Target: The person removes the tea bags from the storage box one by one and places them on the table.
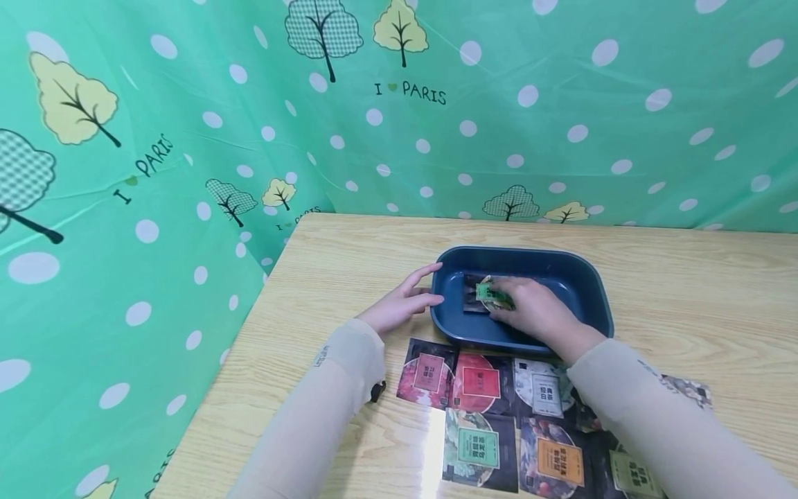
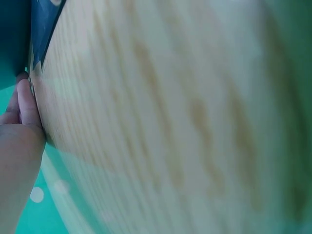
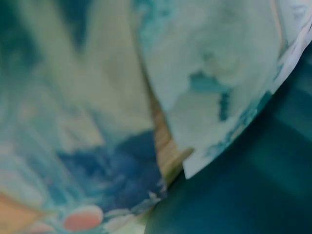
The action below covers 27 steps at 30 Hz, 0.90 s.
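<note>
Inside a dark blue tub (image 1: 524, 260), my right hand (image 1: 539, 312) pinches a tea sachet (image 1: 485, 292) with a green label, near the tub's left end. A dark packet edge shows under or behind it; whether that is a second sachet I cannot tell. My left hand (image 1: 402, 305) touches the tub's left rim with fingers extended, thumb and forefinger apart. In the left wrist view, the left fingers (image 2: 28, 103) lie against the tub (image 2: 14, 44). The right wrist view is blurred, showing sachets (image 3: 214, 63) beside the tub wall (image 3: 234, 190); the right hand cannot be made out there.
In front of the tub lie several sachets: pink (image 1: 430, 372), red (image 1: 481, 382), white (image 1: 545, 395), green (image 1: 479, 447), orange (image 1: 560, 461) and olive (image 1: 634, 475). My right forearm covers some. A green patterned cloth (image 1: 561, 104) hangs behind the wooden table (image 1: 349, 256).
</note>
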Available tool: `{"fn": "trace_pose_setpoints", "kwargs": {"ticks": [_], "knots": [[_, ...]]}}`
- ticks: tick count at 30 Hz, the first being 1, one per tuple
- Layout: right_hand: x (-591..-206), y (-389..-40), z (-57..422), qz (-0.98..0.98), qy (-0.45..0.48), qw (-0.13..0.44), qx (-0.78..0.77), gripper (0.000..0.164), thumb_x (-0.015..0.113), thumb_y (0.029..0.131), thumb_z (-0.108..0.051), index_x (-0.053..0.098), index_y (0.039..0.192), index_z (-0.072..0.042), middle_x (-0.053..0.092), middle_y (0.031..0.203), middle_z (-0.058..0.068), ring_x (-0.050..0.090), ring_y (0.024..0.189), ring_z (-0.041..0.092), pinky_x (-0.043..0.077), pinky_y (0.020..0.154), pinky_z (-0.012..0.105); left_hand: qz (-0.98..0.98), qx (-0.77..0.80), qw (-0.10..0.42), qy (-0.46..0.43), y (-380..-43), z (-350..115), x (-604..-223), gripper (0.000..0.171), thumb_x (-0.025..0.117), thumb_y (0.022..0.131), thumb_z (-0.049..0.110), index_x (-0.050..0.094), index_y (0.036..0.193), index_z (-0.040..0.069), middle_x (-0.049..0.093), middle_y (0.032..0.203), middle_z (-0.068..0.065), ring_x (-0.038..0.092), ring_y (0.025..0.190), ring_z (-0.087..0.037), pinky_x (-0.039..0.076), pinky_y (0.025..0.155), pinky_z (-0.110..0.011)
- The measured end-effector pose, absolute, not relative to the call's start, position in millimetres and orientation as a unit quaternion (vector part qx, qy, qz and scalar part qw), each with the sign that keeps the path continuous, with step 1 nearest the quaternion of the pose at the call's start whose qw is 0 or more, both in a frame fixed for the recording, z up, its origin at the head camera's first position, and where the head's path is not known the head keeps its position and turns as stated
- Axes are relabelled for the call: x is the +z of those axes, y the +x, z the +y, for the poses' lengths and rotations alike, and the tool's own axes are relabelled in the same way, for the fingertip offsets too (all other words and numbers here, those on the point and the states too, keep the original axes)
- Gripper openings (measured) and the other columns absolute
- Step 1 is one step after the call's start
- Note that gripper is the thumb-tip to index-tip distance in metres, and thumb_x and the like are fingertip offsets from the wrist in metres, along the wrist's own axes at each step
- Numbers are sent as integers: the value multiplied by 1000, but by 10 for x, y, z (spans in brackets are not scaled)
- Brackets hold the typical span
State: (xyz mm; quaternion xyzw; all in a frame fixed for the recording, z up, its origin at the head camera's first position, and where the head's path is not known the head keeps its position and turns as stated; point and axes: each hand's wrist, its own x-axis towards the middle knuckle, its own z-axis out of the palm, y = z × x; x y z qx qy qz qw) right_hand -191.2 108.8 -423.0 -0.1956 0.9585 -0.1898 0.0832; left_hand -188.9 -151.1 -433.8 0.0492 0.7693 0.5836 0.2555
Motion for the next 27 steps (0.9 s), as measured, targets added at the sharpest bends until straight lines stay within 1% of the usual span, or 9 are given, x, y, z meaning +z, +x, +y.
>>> {"fn": "trace_pose_setpoints", "kwargs": {"ticks": [6,8,12,15,18,22,25,27], "knots": [[-4210,-1915,1083,959,-207,95,-171,55,68,90,-21,54,139,0,53,143,23,49,132,43,40,108,59,768,585,256,53,-1891,-1507,-4338,64,61,97,31,30,151,46,44,153,-7,40,142,-24,34,116,-49],[-4208,-1917,1080,959,-204,96,-174,53,67,91,-20,54,138,-1,55,141,23,52,130,42,42,107,59,767,585,258,51,-1891,-1508,-4337,64,62,97,32,30,151,47,44,153,-7,40,142,-23,34,117,-49],[-4215,-1926,1074,960,-199,88,-176,46,63,93,-20,56,135,-2,63,131,22,60,117,38,47,101,58,768,584,259,49,-1889,-1513,-4336,64,62,97,32,30,150,47,44,153,-7,40,143,-23,33,117,-49],[-4221,-1932,1076,962,-195,85,-173,41,59,94,-19,57,132,-3,66,123,21,64,105,33,51,93,56,769,582,260,48,-1885,-1512,-4333,64,62,97,33,30,150,48,44,153,-7,40,143,-23,33,117,-49],[-4216,-1937,1075,962,-186,91,-176,37,57,95,-18,56,129,-3,68,114,20,63,90,28,53,83,50,769,582,259,48,-1883,-1512,-4330,64,62,97,32,31,150,48,44,152,-6,40,143,-22,33,117,-49],[-4208,-1948,1074,962,-173,105,-184,30,55,97,-19,52,123,-4,68,98,16,55,74,23,48,69,41,770,582,257,47,-1883,-1510,-4328,64,62,97,32,30,150,47,43,153,-6,40,143,-23,33,117,-49],[-4205,-1951,1076,962,-170,111,-184,24,54,97,-18,51,118,-5,66,89,13,54,70,21,45,65,37,771,581,257,47,-1883,-1509,-4328,63,61,97,33,30,151,47,43,153,-6,39,143,-23,33,117,-49],[-4206,-1951,1077,961,-174,112,-182,22,54,98,-18,52,116,-5,65,87,12,53,68,21,45,64,37,771,580,257,45,-1884,-1510,-4328,63,61,97,33,30,150,48,43,153,-6,40,143,-22,33,117,-49]]}}
